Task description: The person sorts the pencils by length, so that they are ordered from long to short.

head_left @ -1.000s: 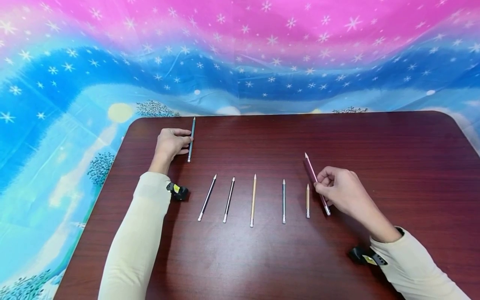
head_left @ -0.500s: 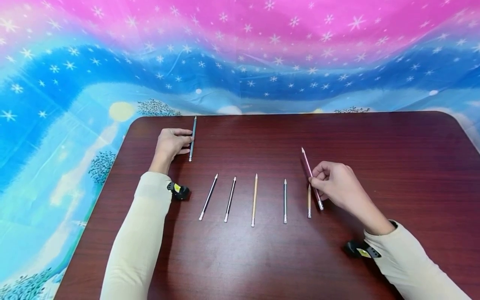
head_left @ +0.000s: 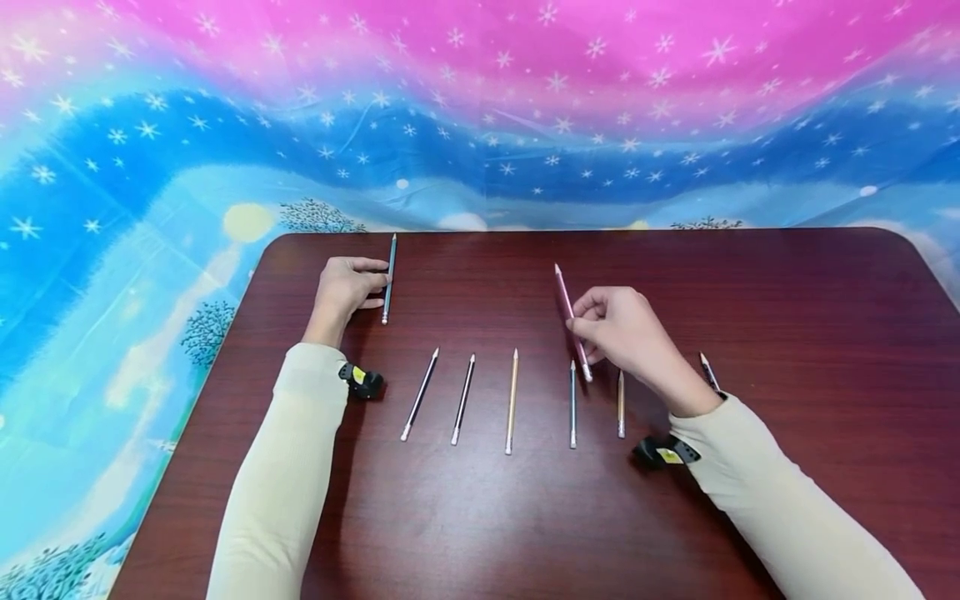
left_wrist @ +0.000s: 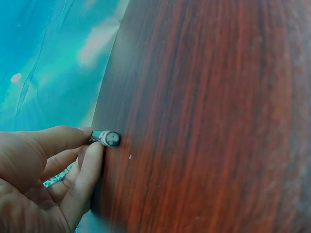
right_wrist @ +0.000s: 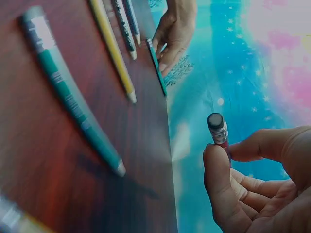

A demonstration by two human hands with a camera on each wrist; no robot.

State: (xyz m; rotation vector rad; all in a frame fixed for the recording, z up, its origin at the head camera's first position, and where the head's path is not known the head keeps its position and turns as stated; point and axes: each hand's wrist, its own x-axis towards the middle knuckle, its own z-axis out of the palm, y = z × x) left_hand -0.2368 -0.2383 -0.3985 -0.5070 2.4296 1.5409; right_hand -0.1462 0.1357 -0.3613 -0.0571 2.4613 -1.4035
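By far-left corner of desk (head_left: 795, 292): left hand (head_left: 347, 286) pinches teal pencil (head_left: 387, 293). Right hand (head_left: 620, 325) grips pink pencil (head_left: 564, 292), not set down. Six other pencils (head_left: 512, 402) apparently left.

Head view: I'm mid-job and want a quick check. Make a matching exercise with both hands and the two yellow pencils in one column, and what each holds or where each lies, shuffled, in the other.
Column one
1. Left hand
2. Right hand
3. Longer yellow pencil
4. Shorter-looking yellow pencil

Column two
A. Holds the pink pencil
B. Lies just right of the near blue-green pencil
C. Holds the far blue-green pencil
D. Lies between a dark pencil and the near blue-green pencil

Right pairs: 1-C; 2-A; 3-D; 4-B
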